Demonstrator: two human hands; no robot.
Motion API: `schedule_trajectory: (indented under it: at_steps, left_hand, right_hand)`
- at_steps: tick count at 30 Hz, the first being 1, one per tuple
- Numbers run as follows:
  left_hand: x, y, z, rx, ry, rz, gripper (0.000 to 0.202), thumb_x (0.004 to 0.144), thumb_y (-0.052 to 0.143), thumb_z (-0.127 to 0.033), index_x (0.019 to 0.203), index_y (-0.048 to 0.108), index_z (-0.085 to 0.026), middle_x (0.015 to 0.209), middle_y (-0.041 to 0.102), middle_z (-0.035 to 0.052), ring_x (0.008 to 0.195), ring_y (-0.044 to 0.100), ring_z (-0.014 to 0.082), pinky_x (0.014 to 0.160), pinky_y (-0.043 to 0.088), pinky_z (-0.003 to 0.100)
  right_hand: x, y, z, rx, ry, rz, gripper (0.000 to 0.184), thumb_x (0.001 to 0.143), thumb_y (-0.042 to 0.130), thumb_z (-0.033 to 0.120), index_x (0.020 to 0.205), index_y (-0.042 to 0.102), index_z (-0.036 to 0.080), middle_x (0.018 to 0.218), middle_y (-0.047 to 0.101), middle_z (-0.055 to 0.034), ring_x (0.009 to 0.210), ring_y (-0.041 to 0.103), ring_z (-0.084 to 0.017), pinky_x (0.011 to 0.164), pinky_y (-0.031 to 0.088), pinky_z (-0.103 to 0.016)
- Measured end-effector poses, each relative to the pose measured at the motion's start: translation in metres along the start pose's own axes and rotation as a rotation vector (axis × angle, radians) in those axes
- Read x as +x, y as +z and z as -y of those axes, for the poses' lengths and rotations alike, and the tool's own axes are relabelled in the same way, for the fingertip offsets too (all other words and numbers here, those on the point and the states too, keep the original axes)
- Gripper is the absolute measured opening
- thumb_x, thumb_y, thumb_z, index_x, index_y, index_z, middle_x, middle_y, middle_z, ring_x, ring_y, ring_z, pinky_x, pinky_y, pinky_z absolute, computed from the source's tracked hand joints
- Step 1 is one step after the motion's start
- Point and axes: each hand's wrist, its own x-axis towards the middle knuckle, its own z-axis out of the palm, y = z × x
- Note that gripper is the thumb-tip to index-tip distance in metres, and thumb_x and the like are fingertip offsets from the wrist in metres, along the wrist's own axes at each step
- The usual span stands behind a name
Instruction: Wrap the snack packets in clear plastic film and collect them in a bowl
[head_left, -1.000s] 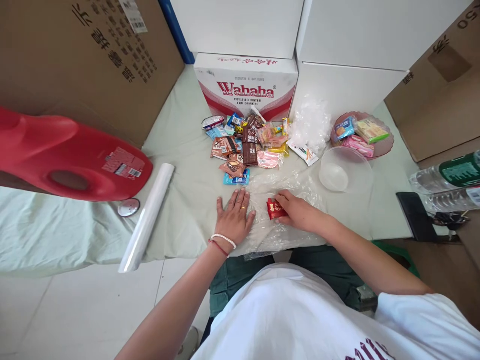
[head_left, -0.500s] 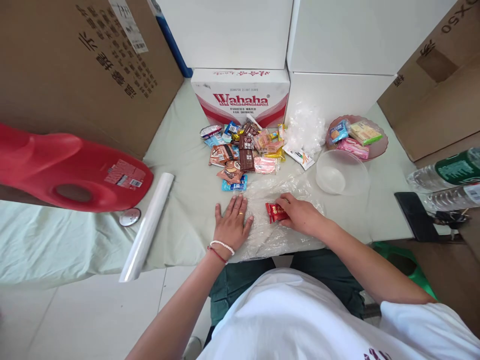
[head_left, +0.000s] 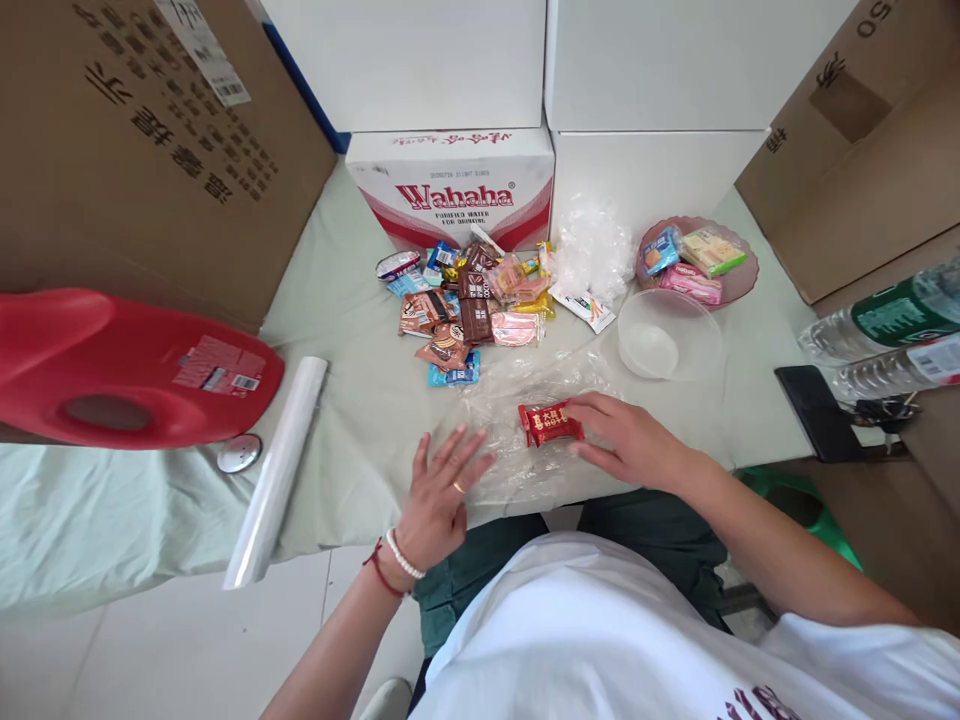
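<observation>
A small red wrapped snack lies on a sheet of clear plastic film at the table's front. My right hand is just to its right, thumb and fingers parted around the wrapper's right end; whether a fingertip still touches it I cannot tell. My left hand, with a ring and two bracelets at the wrist, is spread over the film's left edge and holds nothing. Behind the film lies a pile of wrapped snacks. A translucent plastic bowl stands right of the film.
A pink glass dish holds several packets. Crumpled clear plastic sits by the Wahaha carton. On the left are a film roll, a round metal lid and a red jug. Bottles and a black phone are at right.
My right hand has loosened and drawn back to the right, showing more of the red snack. My left hand has shifted left and toward me. The whole view has turned slightly.
</observation>
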Motion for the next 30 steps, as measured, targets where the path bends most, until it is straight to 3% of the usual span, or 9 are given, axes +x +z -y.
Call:
schedule_trajectory:
  at_steps: [4, 8, 12, 16, 18, 20, 23, 26, 30]
  left_hand:
    - [-0.014, 0.010, -0.013, -0.091, 0.083, 0.086, 0.067, 0.081, 0.054, -0.022, 0.149, 0.055, -0.024, 0.160, 0.052, 0.0102, 0.159, 0.030, 0.0314, 0.130, 0.004, 0.066]
    - [-0.004, 0.015, -0.012, -0.152, -0.080, -0.060, 0.027, 0.098, 0.049, -0.030, 0.104, 0.075, -0.028, 0.121, 0.078, 0.0037, 0.146, 0.051, 0.0255, 0.131, 0.015, 0.059]
    - [0.033, 0.010, 0.007, -0.167, -0.205, -0.115, 0.028, 0.099, 0.048, -0.035, 0.094, 0.075, -0.028, 0.115, 0.079, 0.0023, 0.144, 0.051, 0.0245, 0.129, 0.020, 0.056]
    - [0.076, 0.014, 0.037, -0.197, -0.490, -0.171, 0.020, 0.089, 0.060, -0.039, 0.094, 0.072, -0.024, 0.116, 0.076, 0.0089, 0.140, 0.052, 0.0335, 0.122, 0.031, 0.060]
    - [0.084, 0.013, 0.048, -0.183, -0.588, -0.274, 0.025, 0.082, 0.065, -0.038, 0.099, 0.070, -0.020, 0.117, 0.073, 0.0146, 0.135, 0.054, 0.0363, 0.116, 0.039, 0.057]
    - [0.079, 0.008, 0.051, -0.113, -0.612, -0.445, 0.028, 0.083, 0.065, -0.036, 0.102, 0.070, -0.017, 0.116, 0.071, 0.0173, 0.126, 0.058, 0.0355, 0.110, 0.043, 0.053]
    - [0.055, -0.006, 0.031, 0.047, -0.571, -0.743, 0.018, 0.090, 0.059, -0.029, 0.099, 0.070, -0.017, 0.104, 0.070, 0.0148, 0.107, 0.064, 0.0307, 0.102, 0.045, 0.050]
    - [0.033, -0.018, -0.015, 0.106, -0.364, -0.909, 0.016, 0.088, 0.059, -0.014, 0.099, 0.070, -0.020, 0.096, 0.071, 0.0100, 0.093, 0.065, 0.0243, 0.092, 0.047, 0.042]
    - [0.034, -0.006, -0.073, -0.057, 0.075, -0.648, 0.041, 0.085, 0.057, -0.006, 0.121, 0.068, -0.023, 0.105, 0.078, 0.0068, 0.095, 0.069, 0.0204, 0.087, 0.048, 0.035]
  right_hand:
    - [-0.046, 0.016, -0.012, -0.041, -0.042, -0.011, 0.069, 0.091, 0.074, 0.050, 0.149, 0.053, 0.020, 0.138, 0.063, -0.0166, 0.135, 0.048, -0.036, 0.112, 0.043, -0.057]
    - [-0.055, 0.030, -0.021, -0.030, 0.016, -0.065, 0.029, 0.103, 0.050, 0.024, 0.124, 0.071, 0.022, 0.113, 0.072, -0.0130, 0.120, 0.058, -0.030, 0.102, 0.050, -0.050]
    - [-0.021, 0.004, -0.031, 0.046, 0.051, -0.080, 0.029, 0.105, 0.048, 0.026, 0.119, 0.073, 0.021, 0.108, 0.073, -0.0111, 0.105, 0.063, -0.025, 0.093, 0.052, -0.040]
    - [0.026, -0.020, -0.039, -0.096, 0.300, -0.030, 0.029, 0.101, 0.054, 0.018, 0.124, 0.071, 0.017, 0.113, 0.073, -0.0118, 0.101, 0.065, -0.024, 0.084, 0.050, -0.033]
    - [0.038, -0.021, -0.032, -0.273, 0.395, -0.067, 0.032, 0.099, 0.056, 0.015, 0.128, 0.069, 0.015, 0.118, 0.070, -0.0153, 0.108, 0.062, -0.028, 0.079, 0.048, -0.033]
    - [0.041, -0.015, -0.020, -0.387, 0.368, -0.142, 0.031, 0.101, 0.052, 0.016, 0.125, 0.070, 0.015, 0.119, 0.069, -0.0161, 0.113, 0.057, -0.030, 0.075, 0.045, -0.034]
    - [0.037, 0.004, -0.005, -0.315, 0.197, -0.175, 0.029, 0.105, 0.048, 0.021, 0.120, 0.073, 0.019, 0.112, 0.069, -0.0121, 0.106, 0.055, -0.026, 0.077, 0.044, -0.033]
    - [0.039, 0.027, -0.004, -0.155, 0.095, -0.117, 0.026, 0.105, 0.054, 0.024, 0.122, 0.074, 0.022, 0.110, 0.070, -0.0092, 0.098, 0.055, -0.022, 0.080, 0.044, -0.031]
    - [0.054, 0.044, -0.008, -0.065, 0.049, -0.103, 0.021, 0.102, 0.060, 0.023, 0.114, 0.078, 0.023, 0.110, 0.071, -0.0075, 0.094, 0.057, -0.020, 0.083, 0.044, -0.031]
